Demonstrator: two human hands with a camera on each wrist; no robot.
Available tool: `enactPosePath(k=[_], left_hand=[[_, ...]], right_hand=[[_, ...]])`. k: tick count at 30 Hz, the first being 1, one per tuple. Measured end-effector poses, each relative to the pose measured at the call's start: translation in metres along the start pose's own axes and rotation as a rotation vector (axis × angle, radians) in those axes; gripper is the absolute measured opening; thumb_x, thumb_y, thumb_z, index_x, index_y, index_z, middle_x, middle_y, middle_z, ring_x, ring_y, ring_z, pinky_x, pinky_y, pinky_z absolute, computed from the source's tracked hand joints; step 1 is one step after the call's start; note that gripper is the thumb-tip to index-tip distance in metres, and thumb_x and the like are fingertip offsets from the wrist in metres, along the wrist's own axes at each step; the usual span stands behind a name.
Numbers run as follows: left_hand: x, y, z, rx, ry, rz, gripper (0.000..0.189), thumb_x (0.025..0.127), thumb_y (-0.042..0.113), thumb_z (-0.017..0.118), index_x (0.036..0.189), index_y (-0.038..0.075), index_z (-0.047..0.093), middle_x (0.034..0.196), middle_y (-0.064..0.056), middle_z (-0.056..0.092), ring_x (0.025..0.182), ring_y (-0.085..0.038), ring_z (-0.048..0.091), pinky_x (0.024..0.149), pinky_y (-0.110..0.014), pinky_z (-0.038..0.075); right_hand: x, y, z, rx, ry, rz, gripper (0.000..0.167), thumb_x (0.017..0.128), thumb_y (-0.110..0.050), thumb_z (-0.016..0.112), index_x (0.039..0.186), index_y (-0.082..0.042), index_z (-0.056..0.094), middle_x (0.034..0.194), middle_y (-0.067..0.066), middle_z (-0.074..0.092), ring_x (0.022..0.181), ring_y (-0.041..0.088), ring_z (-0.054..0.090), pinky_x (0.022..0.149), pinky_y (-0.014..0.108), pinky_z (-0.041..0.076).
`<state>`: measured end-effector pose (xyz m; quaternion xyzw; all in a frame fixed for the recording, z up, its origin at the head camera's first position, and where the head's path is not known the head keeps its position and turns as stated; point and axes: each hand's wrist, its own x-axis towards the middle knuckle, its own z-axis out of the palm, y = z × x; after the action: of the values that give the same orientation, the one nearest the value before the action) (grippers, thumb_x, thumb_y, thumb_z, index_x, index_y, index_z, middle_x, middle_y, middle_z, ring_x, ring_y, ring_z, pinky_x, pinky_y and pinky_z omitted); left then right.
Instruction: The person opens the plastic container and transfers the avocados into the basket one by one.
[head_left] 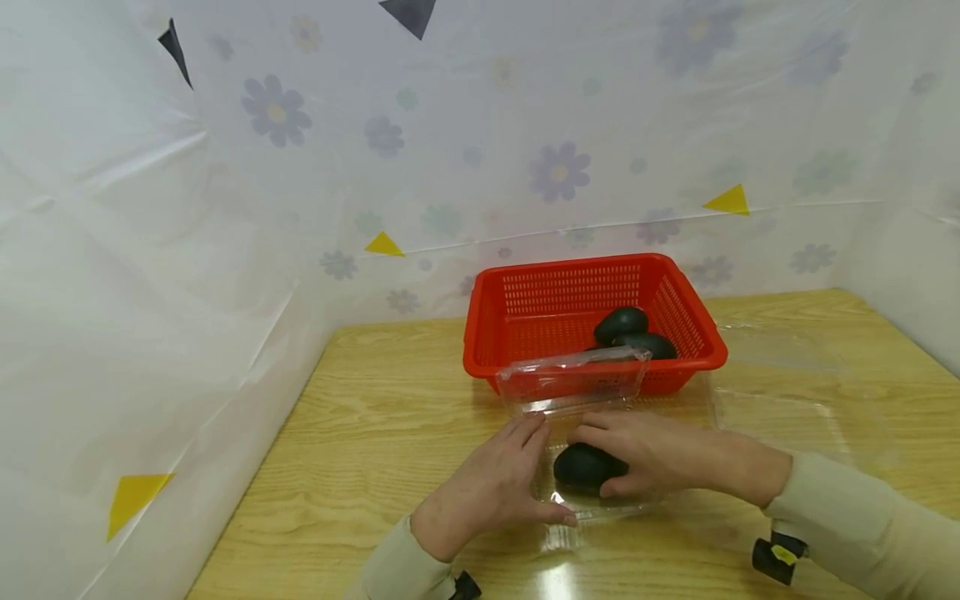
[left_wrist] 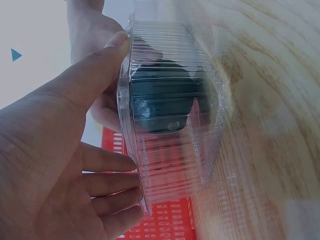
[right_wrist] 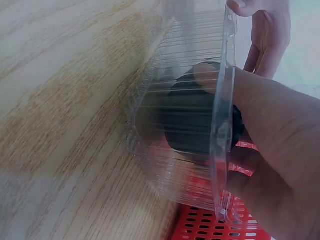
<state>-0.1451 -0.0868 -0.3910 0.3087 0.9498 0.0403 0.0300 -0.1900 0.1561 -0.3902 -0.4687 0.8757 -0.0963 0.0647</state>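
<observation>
A dark green avocado point(head_left: 588, 467) is inside a clear plastic container point(left_wrist: 175, 45) on the table in front of me. My right hand point(head_left: 656, 454) grips the avocado from the right, with fingers over its far side and the thumb at its near side. Through the ribbed wall, the right wrist view shows the avocado point(right_wrist: 190, 115) within the container. On the left, my left hand point(head_left: 495, 483) touches the container's rim, its thumb and fairly straight fingers spread apart along the edge.
Behind the container stands a red perforated basket point(head_left: 480, 333) with several dark avocados point(head_left: 621, 323) at its right side. Clear plastic point(head_left: 787, 408) lies on the wooden table point(head_left: 360, 433) to the right. A flowered sheet point(head_left: 487, 150) hangs behind the table.
</observation>
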Motion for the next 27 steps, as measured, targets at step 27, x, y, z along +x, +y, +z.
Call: enactPosePath(k=[27], left_hand=[[0.0, 0.0, -0.001, -0.011, 0.001, 0.007, 0.11, 0.075, 0.078, 0.063, 0.152, 0.005, 0.036, 0.158, -0.007, 0.036, 0.147, -0.023, 0.035, 0.118, -0.036, 0.036]], right_hand=[[-0.014, -0.003, -0.019, -0.111, 0.157, -0.044, 0.064, 0.081, -0.036, 0.08, 0.138, -0.021, 0.054, 0.129, -0.004, 0.061, 0.111, 0.017, 0.064, 0.089, 0.042, 0.058]])
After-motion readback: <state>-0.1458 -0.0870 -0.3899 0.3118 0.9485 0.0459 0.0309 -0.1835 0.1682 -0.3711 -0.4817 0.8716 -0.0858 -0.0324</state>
